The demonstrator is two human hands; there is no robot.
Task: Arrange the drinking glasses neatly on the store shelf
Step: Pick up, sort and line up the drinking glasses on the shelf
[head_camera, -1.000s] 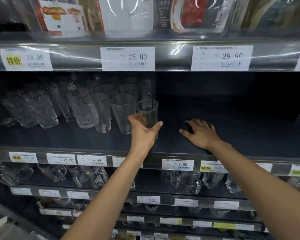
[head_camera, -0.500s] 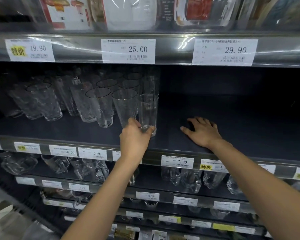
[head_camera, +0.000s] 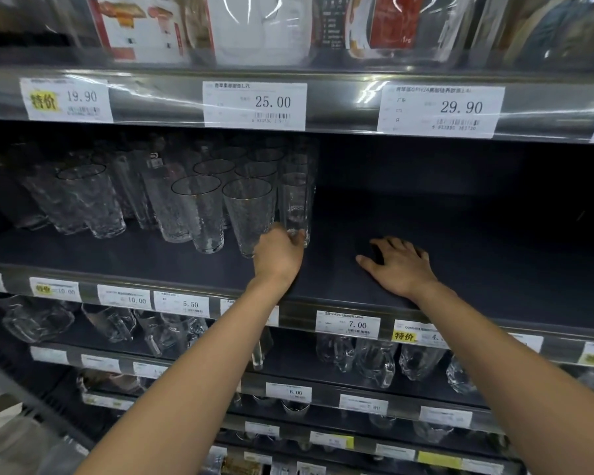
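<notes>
Straight glass point(head_camera: 297, 207): lowered since a moment ago, now stood on the shelf point(head_camera: 443, 217) just beside the tapered glasses point(head_camera: 249, 214), at the row's right end; its base is gripped by the left hand point(head_camera: 278, 258); the right hand point(head_camera: 400, 265) is laid flat, fingers apart; placement is judged nearly done

Two hands, the left hand point(head_camera: 278, 258) and the right hand point(head_camera: 400, 265), reached to the dark shelf point(head_camera: 460, 269). On that shelf at least six thin-rimmed tapered glasses point(head_camera: 249, 214) could be counted, in two files of three, along with one straight-sided glass point(head_camera: 297, 207) in front and more behind it, their number unclear. One hammered tumbler point(head_camera: 90, 200) showed plainly on the shelf; others blurred past counting. Three price tags point(head_camera: 254, 105) above the shelf read 19.90, 25.00 and 29.90, with a fourth only partly in view.
</notes>
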